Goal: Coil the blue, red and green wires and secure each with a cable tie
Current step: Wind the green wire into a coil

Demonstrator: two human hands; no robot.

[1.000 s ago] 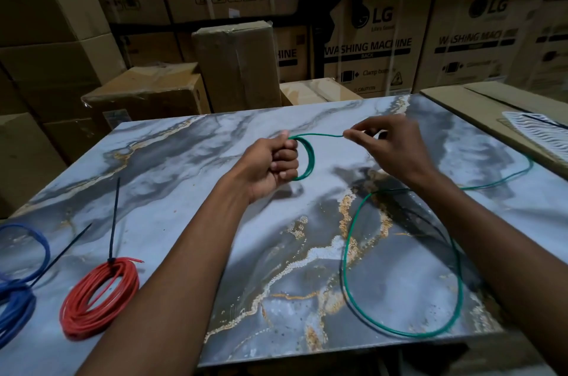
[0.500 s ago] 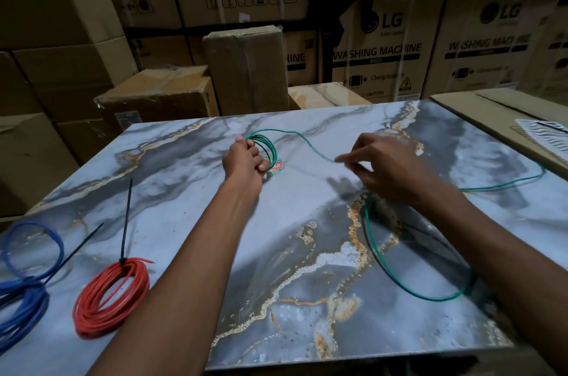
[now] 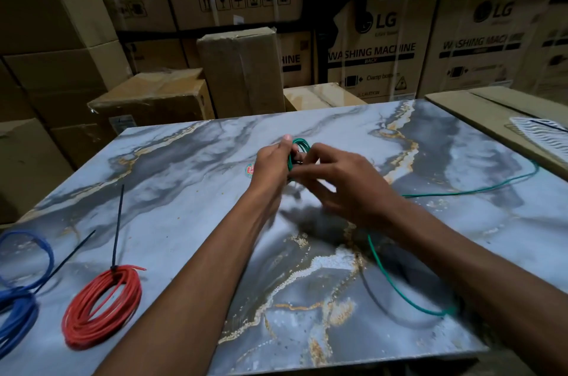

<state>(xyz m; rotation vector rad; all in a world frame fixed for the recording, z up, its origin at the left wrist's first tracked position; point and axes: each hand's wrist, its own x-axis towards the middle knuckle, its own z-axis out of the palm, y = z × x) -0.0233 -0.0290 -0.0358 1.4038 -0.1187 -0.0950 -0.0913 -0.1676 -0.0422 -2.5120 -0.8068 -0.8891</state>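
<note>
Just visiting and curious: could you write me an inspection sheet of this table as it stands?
Surface: marble-patterned table.
Job's things: red wire coiled and tied; blue wire coiled, black tie beside it; green wire partly coiled.
Clutter: small red sticker.
Grips: left hand holds the green coil; right hand at the coil, its hold unclear.
Cables: loose green tail trails right.
Surroundings: stacked cardboard boxes.

Marble-pattern tabletop (image 3: 190, 191) w/ small red sticker (image 3: 250, 169); stacked cardboard boxes (image 3: 239, 71) behind, incl. LG washing-machine cartons (image 3: 373, 49); white ribbed item (image 3: 541, 135) at right.
</note>
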